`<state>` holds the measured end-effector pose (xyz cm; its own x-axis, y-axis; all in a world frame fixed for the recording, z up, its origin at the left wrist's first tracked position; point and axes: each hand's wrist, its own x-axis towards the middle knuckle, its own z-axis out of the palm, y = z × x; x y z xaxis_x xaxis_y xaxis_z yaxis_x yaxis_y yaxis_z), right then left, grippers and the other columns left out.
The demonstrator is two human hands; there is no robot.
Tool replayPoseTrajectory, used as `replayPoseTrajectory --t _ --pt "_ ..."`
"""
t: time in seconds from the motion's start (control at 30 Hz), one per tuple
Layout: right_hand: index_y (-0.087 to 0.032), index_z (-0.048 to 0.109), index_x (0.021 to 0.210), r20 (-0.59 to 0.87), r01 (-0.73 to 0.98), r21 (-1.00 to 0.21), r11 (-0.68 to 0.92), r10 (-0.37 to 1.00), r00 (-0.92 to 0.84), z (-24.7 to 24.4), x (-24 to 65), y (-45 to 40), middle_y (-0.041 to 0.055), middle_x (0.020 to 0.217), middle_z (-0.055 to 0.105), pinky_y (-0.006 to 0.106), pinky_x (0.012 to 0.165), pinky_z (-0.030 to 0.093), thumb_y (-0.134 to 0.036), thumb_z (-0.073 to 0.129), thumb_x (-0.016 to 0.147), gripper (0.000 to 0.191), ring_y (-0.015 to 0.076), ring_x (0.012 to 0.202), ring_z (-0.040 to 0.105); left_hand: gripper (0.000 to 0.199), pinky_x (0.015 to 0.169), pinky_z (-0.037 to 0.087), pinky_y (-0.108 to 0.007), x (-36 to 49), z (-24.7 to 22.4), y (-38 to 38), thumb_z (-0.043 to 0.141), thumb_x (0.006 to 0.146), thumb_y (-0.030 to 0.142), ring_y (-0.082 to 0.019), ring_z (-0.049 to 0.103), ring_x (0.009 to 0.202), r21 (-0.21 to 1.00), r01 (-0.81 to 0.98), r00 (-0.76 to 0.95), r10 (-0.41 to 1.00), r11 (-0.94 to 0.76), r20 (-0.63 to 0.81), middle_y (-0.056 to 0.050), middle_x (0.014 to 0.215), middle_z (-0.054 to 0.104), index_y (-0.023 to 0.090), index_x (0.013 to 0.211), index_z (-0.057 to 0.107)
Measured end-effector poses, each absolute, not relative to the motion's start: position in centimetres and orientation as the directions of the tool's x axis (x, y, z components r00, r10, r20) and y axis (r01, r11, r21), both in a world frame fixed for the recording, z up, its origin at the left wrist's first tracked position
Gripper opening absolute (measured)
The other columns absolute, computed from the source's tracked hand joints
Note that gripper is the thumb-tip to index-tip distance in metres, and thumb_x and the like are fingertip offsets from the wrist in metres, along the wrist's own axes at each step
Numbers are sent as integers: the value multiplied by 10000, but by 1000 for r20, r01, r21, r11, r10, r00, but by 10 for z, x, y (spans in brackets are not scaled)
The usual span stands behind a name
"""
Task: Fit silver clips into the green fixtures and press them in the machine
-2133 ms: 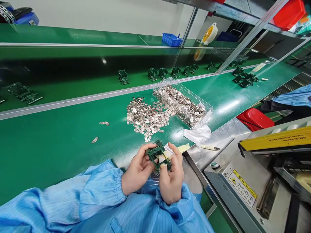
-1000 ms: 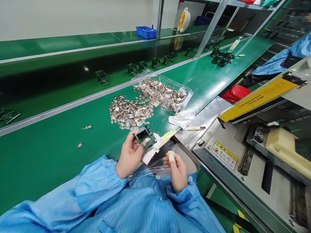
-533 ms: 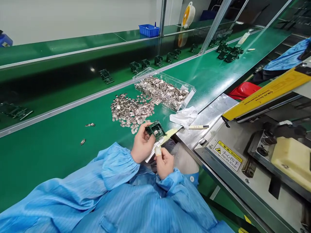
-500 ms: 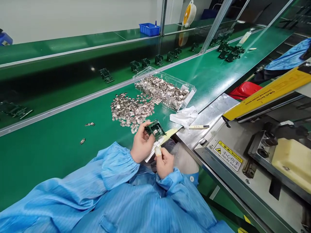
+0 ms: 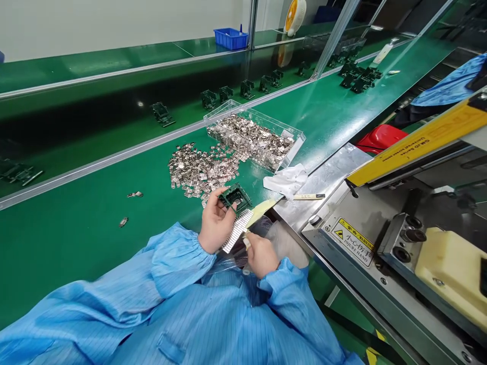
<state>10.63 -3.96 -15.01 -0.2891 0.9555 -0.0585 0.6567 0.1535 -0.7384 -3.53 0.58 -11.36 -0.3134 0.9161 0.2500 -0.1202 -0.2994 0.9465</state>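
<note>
My left hand (image 5: 216,223) is closed around a dark green plastic frame (image 5: 229,195), its thumb at the frame's opening. Just below the frame is a sheet of narrow white strips (image 5: 238,229), partly covered by my left hand; a pale yellow sheet (image 5: 262,210) shows behind it. My right hand (image 5: 262,255) has its fingers curled at the right edge of the strips. A whitish cover (image 5: 246,240) is on one fingertip. Whatever those fingers pinch is hidden. Beyond my hands, many small silvery metal pieces (image 5: 201,170) lie in a loose pile on the green bench.
A clear plastic box (image 5: 297,152) holds more metal pieces. A white cloth (image 5: 287,181) and a pen-like tool (image 5: 310,196) lie beside the metal plate. The machine (image 5: 353,241) with a warning label stands to the right. Several green frames (image 5: 359,78) sit farther along the bench.
My left hand has tipped the green frame, so its opening faces up more. My right hand has turned and shifted slightly right and down. The view has shifted slightly.
</note>
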Motion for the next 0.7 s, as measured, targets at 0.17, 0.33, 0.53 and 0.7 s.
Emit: replayPoseTrajectory --t 0.17,0.33,0.53,0.7 --pt "-221 486 767 -205 699 -715 13 952 -227 -142 123 -37 -36 551 602 234 534 399 26 503 679 263 174 540 613 364 792 531 -231 -44 -106 -3 748 766 307 -127 631 842 946 -146 -311 921 -290 234 -19 921 637 205 1067 571" --pt "-215 527 754 -149 560 -828 -17 970 -191 -107 138 -51 -3 644 680 235 579 500 -108 456 863 169 162 606 680 334 728 522 -213 -50 -102 -26 704 818 308 -116 614 802 961 -215 -155 978 -173 141 -21 938 623 215 1104 558" --pt "-237 650 1009 159 324 -923 208 972 -171 -72 120 -54 36 938 695 280 713 541 -212 529 925 150 177 818 677 351 771 527 -238 -48 -98 -40 622 888 330 -142 635 878 953 -298 -9 999 -47 47 -58 1009 639 217 1189 482" --pt "-231 653 895 462 463 -780 422 887 -30 -75 92 -42 61 1026 609 369 857 488 -154 598 852 104 217 977 585 292 792 542 -251 -50 -96 -41 570 922 268 -149 661 898 954 -289 34 995 -78 91 -67 1037 660 231 1194 471"
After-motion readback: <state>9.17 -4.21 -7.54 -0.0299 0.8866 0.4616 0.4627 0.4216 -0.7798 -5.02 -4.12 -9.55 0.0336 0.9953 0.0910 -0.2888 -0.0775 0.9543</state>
